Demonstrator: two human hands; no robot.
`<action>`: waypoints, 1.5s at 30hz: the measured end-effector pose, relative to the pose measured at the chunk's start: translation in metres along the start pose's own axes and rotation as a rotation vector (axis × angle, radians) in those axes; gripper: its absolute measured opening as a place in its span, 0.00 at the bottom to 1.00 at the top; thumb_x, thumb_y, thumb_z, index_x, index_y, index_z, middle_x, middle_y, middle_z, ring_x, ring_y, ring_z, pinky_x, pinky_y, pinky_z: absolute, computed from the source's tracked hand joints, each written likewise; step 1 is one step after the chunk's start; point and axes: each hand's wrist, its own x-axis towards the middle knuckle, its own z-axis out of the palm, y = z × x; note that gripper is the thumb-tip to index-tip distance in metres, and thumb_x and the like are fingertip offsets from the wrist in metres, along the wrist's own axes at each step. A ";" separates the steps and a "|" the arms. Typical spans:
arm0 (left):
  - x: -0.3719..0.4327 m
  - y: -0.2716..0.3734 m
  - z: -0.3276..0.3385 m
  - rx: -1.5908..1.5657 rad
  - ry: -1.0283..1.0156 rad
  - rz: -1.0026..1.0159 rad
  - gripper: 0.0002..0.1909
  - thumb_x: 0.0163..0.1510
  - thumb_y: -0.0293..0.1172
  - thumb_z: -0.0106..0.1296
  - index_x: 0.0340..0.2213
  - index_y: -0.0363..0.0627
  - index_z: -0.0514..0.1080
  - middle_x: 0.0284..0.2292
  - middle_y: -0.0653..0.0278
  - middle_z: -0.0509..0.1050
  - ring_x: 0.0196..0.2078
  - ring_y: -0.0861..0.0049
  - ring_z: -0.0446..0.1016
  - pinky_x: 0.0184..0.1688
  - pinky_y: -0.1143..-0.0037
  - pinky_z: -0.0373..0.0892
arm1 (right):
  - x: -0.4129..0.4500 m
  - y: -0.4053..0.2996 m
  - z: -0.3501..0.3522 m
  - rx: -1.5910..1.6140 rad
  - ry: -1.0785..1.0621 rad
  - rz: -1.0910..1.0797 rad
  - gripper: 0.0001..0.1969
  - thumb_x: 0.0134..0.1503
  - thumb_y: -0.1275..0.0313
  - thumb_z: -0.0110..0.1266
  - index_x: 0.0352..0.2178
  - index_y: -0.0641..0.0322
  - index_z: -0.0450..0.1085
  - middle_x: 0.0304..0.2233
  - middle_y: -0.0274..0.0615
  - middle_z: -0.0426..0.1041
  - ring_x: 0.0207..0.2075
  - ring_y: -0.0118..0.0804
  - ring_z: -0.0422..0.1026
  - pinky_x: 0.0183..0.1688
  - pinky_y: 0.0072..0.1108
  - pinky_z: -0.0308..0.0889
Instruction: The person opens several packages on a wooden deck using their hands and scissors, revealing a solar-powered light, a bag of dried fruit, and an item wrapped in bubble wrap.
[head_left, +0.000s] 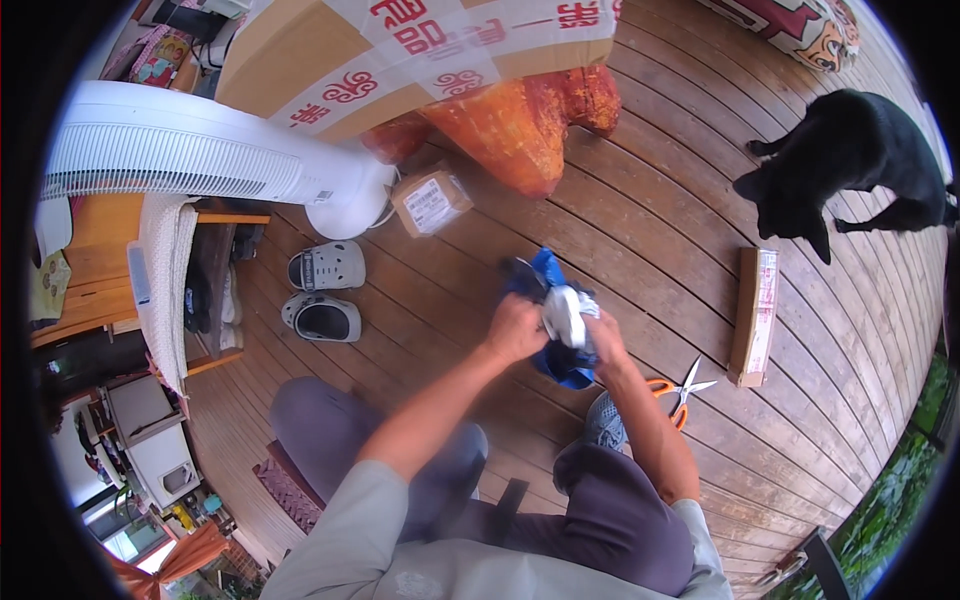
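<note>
Low over the wooden deck, my left hand (517, 330) and my right hand (606, 343) grip a crumpled bundle from either side. Blue material (550, 267) shows at its top and hangs below. Between my hands bulges a white piece (565, 315), maybe plastic packaging. Motion blur hides what the bundle is, and my fingers are partly covered by it. Orange-handled scissors (681, 390) lie with blades apart on the deck, to the right of my right forearm. My grey-blue shoe (604, 421) is just below that hand.
A long narrow cardboard box (754, 318) lies right, with a black cat (855, 165) beyond it. Ahead, a large taped carton (300, 71) rests on an orange-brown carved stand (510, 135). Left are a small labelled box (431, 201), a white tower fan (187, 150) and grey clogs (330, 265).
</note>
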 end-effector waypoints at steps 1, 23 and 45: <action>0.002 0.002 0.007 -0.001 0.030 -0.133 0.07 0.43 0.32 0.66 0.25 0.45 0.81 0.27 0.52 0.80 0.34 0.50 0.79 0.42 0.57 0.74 | -0.007 0.004 0.010 -0.004 -0.036 -0.136 0.13 0.63 0.75 0.56 0.47 0.66 0.78 0.43 0.36 0.83 0.42 0.33 0.81 0.48 0.27 0.75; -0.008 -0.024 -0.021 -1.559 0.231 -0.737 0.26 0.63 0.27 0.44 0.62 0.36 0.67 0.48 0.53 0.78 0.44 0.72 0.75 0.53 0.73 0.69 | 0.026 -0.019 0.026 -0.803 0.045 -0.609 0.22 0.53 0.80 0.59 0.51 0.63 0.74 0.48 0.61 0.75 0.51 0.68 0.73 0.55 0.43 0.71; 0.027 0.029 0.004 -1.443 0.221 -0.526 0.66 0.50 0.40 0.57 0.78 0.50 0.26 0.80 0.54 0.23 0.82 0.62 0.28 0.79 0.62 0.26 | 0.034 0.006 0.035 -0.436 -0.155 -0.251 0.30 0.60 0.57 0.73 0.56 0.64 0.73 0.55 0.57 0.73 0.59 0.51 0.71 0.61 0.37 0.66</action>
